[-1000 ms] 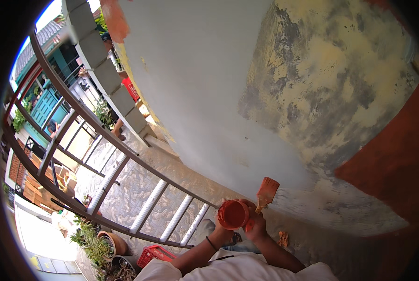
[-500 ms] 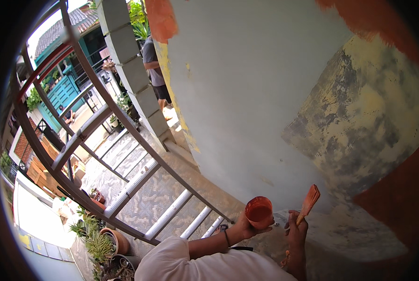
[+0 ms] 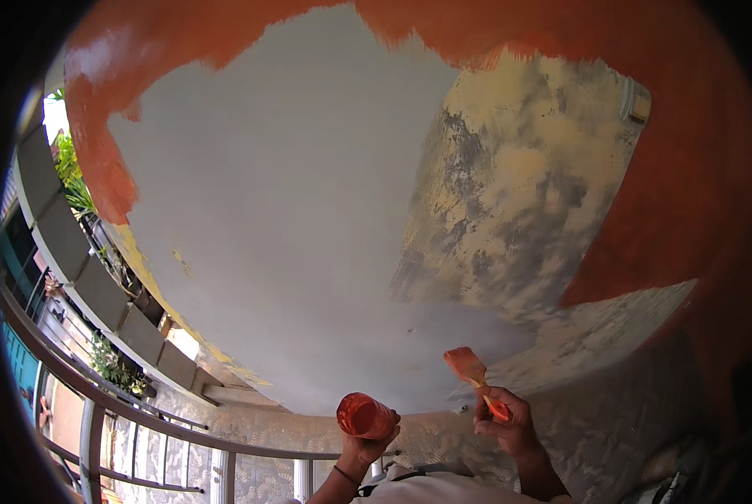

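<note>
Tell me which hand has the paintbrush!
It's the right hand, gripping the paintbrush near its bottom end. The left hand is different: it has no brush and holds the orange-red cup instead.

Wall point(image 3: 267, 210): matt, smooth; rough toward its right edge. Cup point(image 3: 383, 420): looks plastic. Brush point(image 3: 465, 364): paint-coated bristles. Ladder rungs point(image 3: 223, 476): metal. Floor point(image 3: 594, 428): rough.

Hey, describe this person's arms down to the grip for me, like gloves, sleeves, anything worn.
The left grip is ungloved, with a thin dark wristband behind it. The right grip is ungloved too, with no band visible. Both forearms look bare where they show, and a pale top appears between them.
</note>
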`<state>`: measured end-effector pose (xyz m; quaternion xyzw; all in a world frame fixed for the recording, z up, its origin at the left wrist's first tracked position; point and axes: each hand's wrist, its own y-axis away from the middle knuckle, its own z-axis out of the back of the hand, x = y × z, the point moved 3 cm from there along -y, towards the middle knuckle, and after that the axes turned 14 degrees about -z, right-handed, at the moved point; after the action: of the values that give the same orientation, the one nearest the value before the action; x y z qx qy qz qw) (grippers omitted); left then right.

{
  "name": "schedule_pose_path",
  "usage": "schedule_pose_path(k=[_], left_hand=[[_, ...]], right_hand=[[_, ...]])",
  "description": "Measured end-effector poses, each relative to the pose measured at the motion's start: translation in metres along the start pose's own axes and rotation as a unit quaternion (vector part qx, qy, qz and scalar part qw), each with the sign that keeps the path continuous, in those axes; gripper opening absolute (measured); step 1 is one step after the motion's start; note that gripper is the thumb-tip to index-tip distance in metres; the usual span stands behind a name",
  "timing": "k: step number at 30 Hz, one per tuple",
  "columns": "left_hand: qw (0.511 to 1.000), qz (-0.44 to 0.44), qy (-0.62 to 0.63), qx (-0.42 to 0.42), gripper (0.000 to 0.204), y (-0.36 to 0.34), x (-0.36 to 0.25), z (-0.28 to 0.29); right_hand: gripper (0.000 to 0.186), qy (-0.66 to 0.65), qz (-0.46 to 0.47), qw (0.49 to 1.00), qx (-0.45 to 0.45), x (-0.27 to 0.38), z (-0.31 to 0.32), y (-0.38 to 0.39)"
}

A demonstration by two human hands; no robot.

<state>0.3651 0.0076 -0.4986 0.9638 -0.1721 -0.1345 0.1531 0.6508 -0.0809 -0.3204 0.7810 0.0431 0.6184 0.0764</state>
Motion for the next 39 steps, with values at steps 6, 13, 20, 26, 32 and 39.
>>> schedule_pose_path(k=[6, 13, 20, 26, 32, 39], left_hand=[[0.999, -0.001, -0.027, -0.040, 0.038, 0.002, -0.010, -0.018], [0.999, -0.024, -0.003, -0.048, 0.038, 0.007, -0.013, -0.005], [0.996, -0.071, -0.007, -0.057, 0.042, 0.008, -0.001, 0.001], [0.995, -0.062, 0.045, -0.071, 0.045, -0.006, 0.024, -0.002], [0.996, -0.043, 0.046, -0.061, 0.042, -0.011, 0.062, -0.027], [0.997, -0.038, 0.036, -0.048, 0.039, -0.024, 0.099, -0.050]], right_hand=[[0.040, 0.225, 0.208, 0.950, -0.063, 0.058, -0.025, -0.028], [0.048, 0.014, 0.352, 0.928, -0.124, 0.110, 0.017, -0.072], [0.032, -0.321, 0.219, 0.911, -0.139, 0.155, 0.057, -0.080], [0.027, -0.132, 0.571, 0.797, -0.146, 0.258, 0.079, -0.070], [0.022, 0.409, 0.813, 0.324, -0.257, 0.365, 0.056, -0.063], [0.012, 0.382, 0.837, 0.242, -0.307, 0.418, 0.078, -0.106]])
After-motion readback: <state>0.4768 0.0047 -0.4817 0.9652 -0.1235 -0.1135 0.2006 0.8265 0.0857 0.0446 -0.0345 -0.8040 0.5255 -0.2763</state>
